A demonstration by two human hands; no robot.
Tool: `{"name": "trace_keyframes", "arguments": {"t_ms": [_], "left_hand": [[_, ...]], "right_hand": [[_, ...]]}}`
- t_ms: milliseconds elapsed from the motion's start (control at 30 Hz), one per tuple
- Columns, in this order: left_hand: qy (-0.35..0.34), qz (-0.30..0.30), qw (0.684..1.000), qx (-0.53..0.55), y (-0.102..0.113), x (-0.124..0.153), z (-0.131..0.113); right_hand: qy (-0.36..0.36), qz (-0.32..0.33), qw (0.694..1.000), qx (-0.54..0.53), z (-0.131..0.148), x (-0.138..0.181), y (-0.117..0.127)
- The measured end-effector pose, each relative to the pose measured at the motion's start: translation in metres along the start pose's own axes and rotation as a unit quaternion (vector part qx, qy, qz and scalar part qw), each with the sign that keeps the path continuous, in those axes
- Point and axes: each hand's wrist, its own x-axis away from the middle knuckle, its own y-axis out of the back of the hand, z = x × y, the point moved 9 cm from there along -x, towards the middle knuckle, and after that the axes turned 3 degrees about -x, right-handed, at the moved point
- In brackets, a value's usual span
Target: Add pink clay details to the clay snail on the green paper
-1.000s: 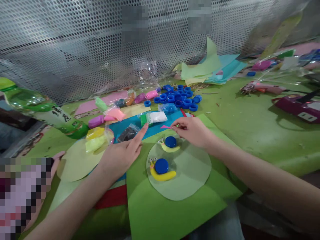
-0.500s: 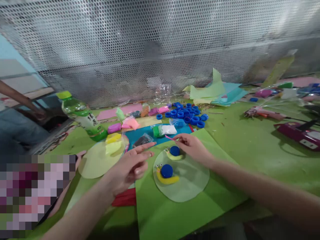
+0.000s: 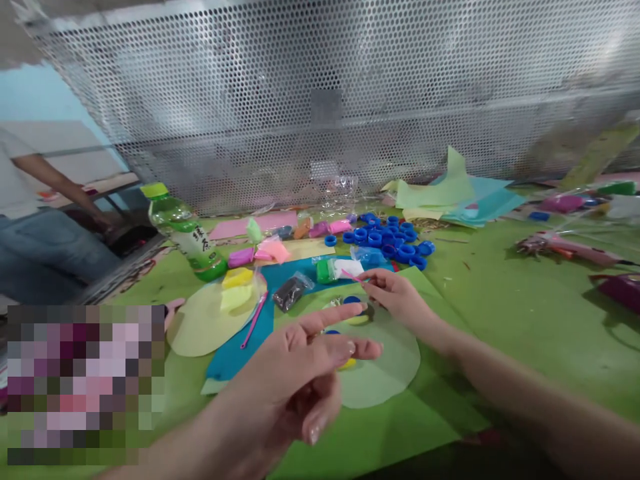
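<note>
At 9 o'clock a green-capped bottle (image 3: 183, 230) stands tilted beside a pale yellow paper disc (image 3: 200, 327); a pink stick (image 3: 254, 319) lies along that disc's right edge, on blue paper (image 3: 235, 353). The left hand (image 3: 295, 373) hovers at 6 o'clock, raised off the table, index and middle fingers extended and slightly parted, the others curled; it holds nothing and hides most of the lower yellow clay snail. At centre, a translucent pale green disc (image 3: 385, 363) rests on a bright green sheet (image 3: 380, 433). The right hand (image 3: 395, 297), at its 12 o'clock edge, pinches a thin pink strip (image 3: 350, 274) between thumb and forefinger, just above a blue cap (image 3: 352, 301). Loose blue caps (image 3: 387, 237) cluster beyond. Bare green table (image 3: 515, 293) extends toward 3 o'clock.
</note>
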Motion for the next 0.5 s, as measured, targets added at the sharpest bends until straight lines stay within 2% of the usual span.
{"name": "trace_keyframes", "arguments": {"t_ms": [100,233,400,500], "left_hand": [[-0.004,0.025,1.000,-0.008,-0.008,-0.002,0.001],[-0.052,0.052,0.997,-0.018,-0.014,-0.007,-0.007],[-0.096,0.061,0.992,-0.046,-0.010,-0.007,-0.013],[-0.160,0.074,0.983,-0.058,-0.011,-0.005,-0.021]], "right_hand": [[-0.004,0.008,1.000,-0.006,0.000,-0.001,0.003],[0.018,0.005,1.000,-0.013,0.010,0.005,0.006],[0.084,-0.007,0.996,-0.027,0.042,0.025,0.011],[0.120,0.003,0.992,-0.036,0.062,0.037,0.011]]}}
